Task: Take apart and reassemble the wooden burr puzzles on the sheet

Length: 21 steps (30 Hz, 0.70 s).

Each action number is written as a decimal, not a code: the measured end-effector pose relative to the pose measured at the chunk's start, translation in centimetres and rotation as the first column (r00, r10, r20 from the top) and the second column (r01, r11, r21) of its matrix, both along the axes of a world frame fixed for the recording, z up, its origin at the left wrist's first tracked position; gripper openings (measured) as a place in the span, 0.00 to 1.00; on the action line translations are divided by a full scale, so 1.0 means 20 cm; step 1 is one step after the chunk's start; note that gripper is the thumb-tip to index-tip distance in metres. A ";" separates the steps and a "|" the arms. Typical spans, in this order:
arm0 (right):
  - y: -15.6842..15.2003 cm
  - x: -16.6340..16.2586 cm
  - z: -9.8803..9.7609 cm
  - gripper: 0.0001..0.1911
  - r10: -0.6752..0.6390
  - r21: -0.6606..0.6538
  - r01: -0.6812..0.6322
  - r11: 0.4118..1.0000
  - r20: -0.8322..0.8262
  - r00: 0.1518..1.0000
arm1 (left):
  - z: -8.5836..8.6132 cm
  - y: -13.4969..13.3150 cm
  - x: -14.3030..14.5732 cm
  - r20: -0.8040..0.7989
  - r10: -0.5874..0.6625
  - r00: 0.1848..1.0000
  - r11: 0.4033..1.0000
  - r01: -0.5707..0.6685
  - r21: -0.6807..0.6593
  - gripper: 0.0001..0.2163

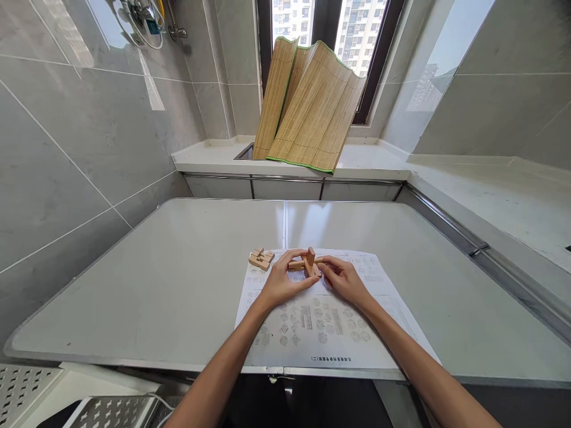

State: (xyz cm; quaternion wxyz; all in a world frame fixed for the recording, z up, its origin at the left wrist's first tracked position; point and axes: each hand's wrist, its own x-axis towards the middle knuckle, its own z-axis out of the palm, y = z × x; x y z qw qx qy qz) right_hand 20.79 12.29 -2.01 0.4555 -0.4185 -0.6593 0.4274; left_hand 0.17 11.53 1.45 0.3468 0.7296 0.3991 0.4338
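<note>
Both my hands meet over a printed sheet of diagrams (pixel 321 324) on a grey table (pixel 178 267). Between them is a small wooden puzzle assembly (pixel 307 264), with one piece standing upright across a horizontal one. My left hand (pixel 283 280) pinches its left side with thumb and fingers closed. My right hand (pixel 342 278) grips its right side, fingers curled. A small pile of loose wooden pieces (pixel 261 258) lies just left of the sheet's top corner, apart from both hands.
A folded bamboo mat (pixel 310 107) leans against the window on the rear counter (pixel 214 159). Tiled walls (pixel 66 148) close in on the left and right. Perforated metal trays (pixel 111 410) sit below the table's near left edge.
</note>
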 end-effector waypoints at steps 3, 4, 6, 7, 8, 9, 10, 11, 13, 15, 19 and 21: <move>0.00 0.00 0.01 0.19 0.008 -0.010 -0.009 1.000 -0.011 1.000 | 0.00 0.00 0.00 0.006 0.011 1.000 0.996 -0.011 -0.089 0.27; -0.01 0.00 0.01 0.18 0.007 -0.011 -0.007 1.000 -0.008 1.000 | 0.00 0.00 0.00 0.013 0.012 1.000 0.993 -0.011 -0.114 0.29; -0.01 0.00 0.00 0.19 0.002 -0.009 -0.002 1.000 0.005 1.000 | 0.00 0.00 0.00 0.032 0.013 0.999 0.990 -0.009 -0.142 0.31; -0.01 0.00 0.00 0.19 0.000 -0.007 0.000 1.000 0.014 1.000 | -0.01 0.00 0.00 0.043 0.014 0.999 0.989 -0.008 -0.145 0.31; -0.01 0.00 0.00 0.19 -0.002 -0.004 0.002 1.000 0.023 1.000 | -0.01 0.00 0.00 0.053 0.015 0.998 0.990 -0.008 -0.144 0.32; -0.01 0.00 0.00 0.20 -0.006 0.000 0.006 1.000 0.032 0.999 | -0.01 0.00 0.00 0.063 0.017 0.998 0.990 -0.008 -0.143 0.32; -0.01 0.00 0.00 0.20 -0.010 0.004 0.010 1.000 0.042 0.999 | -0.01 0.00 0.00 0.075 0.015 0.997 0.989 -0.003 -0.146 0.32; -0.01 0.00 0.00 0.19 -0.013 0.012 0.013 1.000 0.057 0.998 | -0.01 0.00 0.00 0.090 0.004 0.996 0.988 0.010 -0.156 0.32; -0.01 0.00 0.00 0.18 -0.014 0.037 0.011 0.999 0.100 0.995 | -0.02 0.00 0.00 0.134 -0.014 0.991 0.982 0.039 -0.184 0.32; -0.01 -0.01 0.00 0.18 -0.007 0.056 -0.001 0.998 0.136 0.991 | -0.02 0.01 0.00 0.178 -0.005 0.984 0.979 0.041 -0.199 0.31; -0.01 -0.01 -0.01 0.19 0.006 0.041 -0.011 0.999 0.138 0.990 | -0.05 0.03 -0.01 0.217 0.040 0.975 0.983 0.000 -0.182 0.31; -0.01 -0.01 -0.01 0.19 -0.003 0.038 -0.002 0.999 0.134 0.991 | -0.05 0.05 -0.02 0.235 0.060 0.970 0.987 -0.023 -0.157 0.31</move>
